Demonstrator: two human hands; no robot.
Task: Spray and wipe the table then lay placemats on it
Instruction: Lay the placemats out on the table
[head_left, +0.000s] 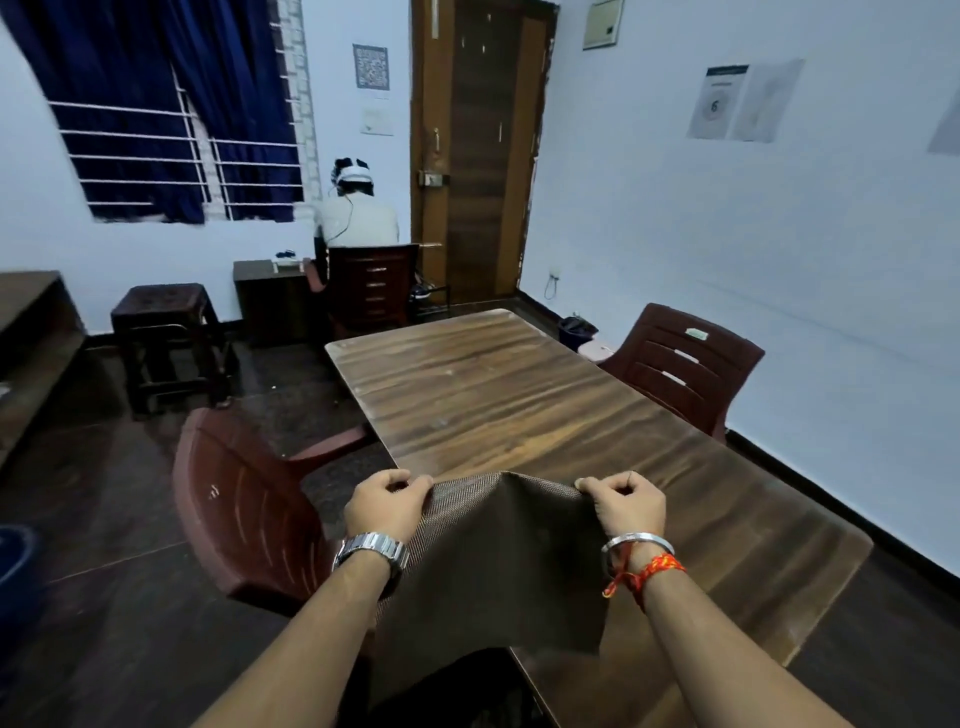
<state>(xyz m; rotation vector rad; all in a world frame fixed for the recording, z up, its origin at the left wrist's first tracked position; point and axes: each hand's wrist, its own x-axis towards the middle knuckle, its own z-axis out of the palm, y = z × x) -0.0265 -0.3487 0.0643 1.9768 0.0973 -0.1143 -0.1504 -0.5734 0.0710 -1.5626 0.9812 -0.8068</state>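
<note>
The left hand (387, 501) and right hand (626, 501) each pinched a top corner of the mat (498, 561), keeping it spread and hanging over the near edge of the bare worktop (493, 395), evidently ready for laying flat.

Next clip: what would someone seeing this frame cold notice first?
Two hands at bottom centre, the left hand and right hand, each pinch a top corner of a brown woven placemat held up over the near end of the long wooden table. Dark red plastic chairs flank the table, and a seated person faces away near the door.
</note>
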